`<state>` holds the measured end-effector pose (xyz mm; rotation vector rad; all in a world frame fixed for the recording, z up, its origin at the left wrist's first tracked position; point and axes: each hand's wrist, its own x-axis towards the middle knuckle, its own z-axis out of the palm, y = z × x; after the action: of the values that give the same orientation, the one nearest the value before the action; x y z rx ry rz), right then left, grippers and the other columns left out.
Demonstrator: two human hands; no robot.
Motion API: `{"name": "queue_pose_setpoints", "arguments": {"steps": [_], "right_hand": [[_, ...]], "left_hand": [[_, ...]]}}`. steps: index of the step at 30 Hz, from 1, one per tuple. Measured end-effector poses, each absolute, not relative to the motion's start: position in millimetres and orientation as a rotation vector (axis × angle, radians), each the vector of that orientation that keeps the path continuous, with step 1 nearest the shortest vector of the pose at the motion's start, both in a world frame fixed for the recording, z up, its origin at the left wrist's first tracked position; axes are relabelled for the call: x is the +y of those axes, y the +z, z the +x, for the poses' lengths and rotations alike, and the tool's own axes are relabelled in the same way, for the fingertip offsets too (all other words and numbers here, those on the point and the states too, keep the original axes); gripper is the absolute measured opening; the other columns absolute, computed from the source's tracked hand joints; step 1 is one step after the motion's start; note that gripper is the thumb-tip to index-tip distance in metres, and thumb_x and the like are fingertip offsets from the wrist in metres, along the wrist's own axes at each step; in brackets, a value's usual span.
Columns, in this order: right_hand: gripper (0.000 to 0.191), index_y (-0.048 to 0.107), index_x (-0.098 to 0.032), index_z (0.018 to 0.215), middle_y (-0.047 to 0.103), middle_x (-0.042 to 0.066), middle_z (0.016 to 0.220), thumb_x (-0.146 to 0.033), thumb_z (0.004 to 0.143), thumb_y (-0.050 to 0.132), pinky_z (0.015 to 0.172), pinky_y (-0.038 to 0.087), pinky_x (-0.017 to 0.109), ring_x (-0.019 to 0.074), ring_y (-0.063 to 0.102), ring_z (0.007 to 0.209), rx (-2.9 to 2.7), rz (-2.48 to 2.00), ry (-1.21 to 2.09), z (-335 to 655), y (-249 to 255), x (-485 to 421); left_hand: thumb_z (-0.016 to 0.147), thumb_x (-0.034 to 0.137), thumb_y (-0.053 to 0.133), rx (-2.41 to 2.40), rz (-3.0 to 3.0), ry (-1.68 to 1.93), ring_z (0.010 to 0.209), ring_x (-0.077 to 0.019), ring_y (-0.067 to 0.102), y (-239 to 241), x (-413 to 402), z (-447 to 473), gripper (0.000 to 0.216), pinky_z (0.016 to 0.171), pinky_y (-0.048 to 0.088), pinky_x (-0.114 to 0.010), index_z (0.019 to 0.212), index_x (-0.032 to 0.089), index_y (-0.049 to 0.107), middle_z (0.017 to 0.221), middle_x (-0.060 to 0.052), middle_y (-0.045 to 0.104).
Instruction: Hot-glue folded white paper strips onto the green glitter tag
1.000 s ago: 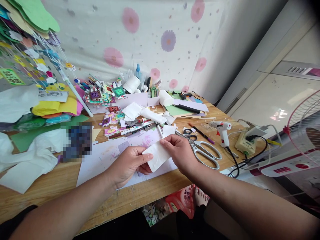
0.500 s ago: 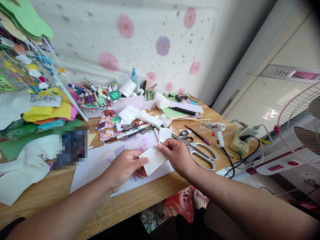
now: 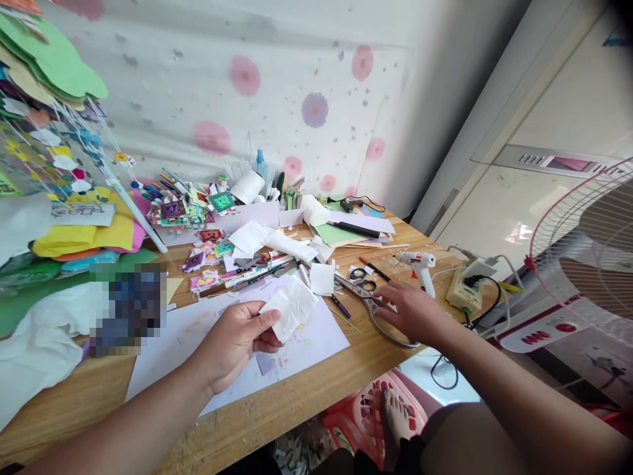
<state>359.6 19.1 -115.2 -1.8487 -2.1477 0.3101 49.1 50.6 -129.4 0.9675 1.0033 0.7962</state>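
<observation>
My left hand (image 3: 236,341) pinches a folded piece of white paper (image 3: 291,307) just above a large white sheet (image 3: 316,336) on the wooden table (image 3: 297,402). My right hand (image 3: 411,310) lies over the handles of the large silver scissors (image 3: 363,292), fingers curling around them; the blades point left toward the paper. A small white paper square (image 3: 322,278) lies between the two hands.
Small black scissors (image 3: 360,273), a white glue gun (image 3: 418,262) and a power strip (image 3: 463,287) with cables sit to the right. Pens, coloured paper scraps, paper rolls and stacked coloured sheets (image 3: 89,231) crowd the back. A fan (image 3: 583,264) stands at the right edge.
My right hand let go of the white paper and moved right onto the large scissors. My left hand kept the paper, which now droops unfolded at its free end.
</observation>
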Motion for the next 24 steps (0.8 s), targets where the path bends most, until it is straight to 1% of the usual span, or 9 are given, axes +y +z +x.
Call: {"name": "queue_pose_setpoints", "arguments": {"steps": [1,3,5,9,13,16,20,22,24], "right_hand": [[0.033,0.068,-0.017,0.108,0.067,0.014,0.097,-0.029,0.080,0.057,0.073,0.043,0.037,0.0296,0.062,0.087,-2.175,-1.905,0.274,365,-118,16],[0.049,0.057,-0.018,0.129,0.065,0.016,0.109,-0.032,0.082,0.054,0.077,0.044,0.039,0.0329,0.063,0.095,-2.240,-2.025,0.186,369,-124,12],[0.054,0.049,-0.020,0.137,0.064,0.016,0.114,-0.034,0.085,0.050,0.078,0.045,0.039,0.0328,0.063,0.099,-2.284,-2.115,0.105,368,-129,11],[0.047,0.057,-0.019,0.128,0.068,0.016,0.108,-0.031,0.084,0.048,0.074,0.044,0.037,0.0315,0.065,0.095,-2.268,-2.143,0.076,364,-134,18],[0.047,0.062,-0.019,0.121,0.071,0.011,0.093,-0.031,0.076,0.055,0.067,0.044,0.032,0.0263,0.066,0.081,-2.187,-2.151,0.104,367,-129,21],[0.047,0.063,-0.021,0.118,0.070,0.007,0.091,-0.032,0.073,0.058,0.066,0.045,0.029,0.0212,0.065,0.076,-2.097,-2.138,0.111,377,-118,14],[0.044,0.068,-0.021,0.111,0.069,0.005,0.082,-0.034,0.069,0.063,0.065,0.045,0.031,0.0206,0.062,0.070,-1.942,-2.061,0.057,397,-102,-4],[0.048,0.067,-0.020,0.111,0.067,0.004,0.075,-0.039,0.068,0.067,0.060,0.045,0.030,0.0196,0.060,0.064,-1.785,-1.993,0.163,399,-98,-14],[0.054,0.065,-0.018,0.114,0.062,0.001,0.065,-0.047,0.069,0.069,0.049,0.043,0.027,0.0163,0.055,0.053,-1.568,-1.863,0.483,390,-99,-27]], "left_hand": [[0.065,0.037,0.082,0.988,0.934,0.810,0.051,-0.0110,0.058,-130,52,49,0.031,0.052,0.053,-0.023,0.064,0.014,0.061,0.053,0.001,0.061],[0.063,0.034,0.083,0.954,0.862,0.821,0.049,-0.0101,0.058,-130,53,48,0.029,0.050,0.052,-0.021,0.067,0.013,0.063,0.054,0.002,0.060],[0.059,0.032,0.086,0.928,0.786,0.823,0.048,-0.0098,0.058,-130,55,48,0.032,0.047,0.051,-0.020,0.072,0.013,0.064,0.056,0.002,0.061],[0.052,0.031,0.090,0.877,0.682,0.844,0.045,-0.0102,0.059,-128,55,48,0.039,0.042,0.050,-0.019,0.076,0.013,0.065,0.057,0.002,0.063],[0.051,0.028,0.091,0.829,0.642,0.880,0.043,-0.0100,0.059,-125,54,48,0.037,0.042,0.050,-0.018,0.074,0.014,0.066,0.054,0.002,0.064],[0.051,0.027,0.091,0.826,0.629,0.906,0.043,-0.0089,0.058,-124,55,47,0.036,0.042,0.050,-0.017,0.075,0.014,0.067,0.053,0.002,0.064],[0.048,0.025,0.092,0.828,0.618,0.937,0.044,-0.0091,0.058,-124,56,48,0.037,0.041,0.049,-0.017,0.074,0.013,0.068,0.052,0.000,0.064],[0.045,0.025,0.093,0.827,0.600,0.947,0.043,-0.0094,0.057,-124,56,48,0.038,0.041,0.050,-0.017,0.071,0.013,0.068,0.052,-0.001,0.064],[0.043,0.026,0.093,0.830,0.586,0.954,0.041,-0.0096,0.057,-123,56,48,0.039,0.040,0.050,-0.018,0.068,0.013,0.067,0.051,-0.002,0.064]]}}
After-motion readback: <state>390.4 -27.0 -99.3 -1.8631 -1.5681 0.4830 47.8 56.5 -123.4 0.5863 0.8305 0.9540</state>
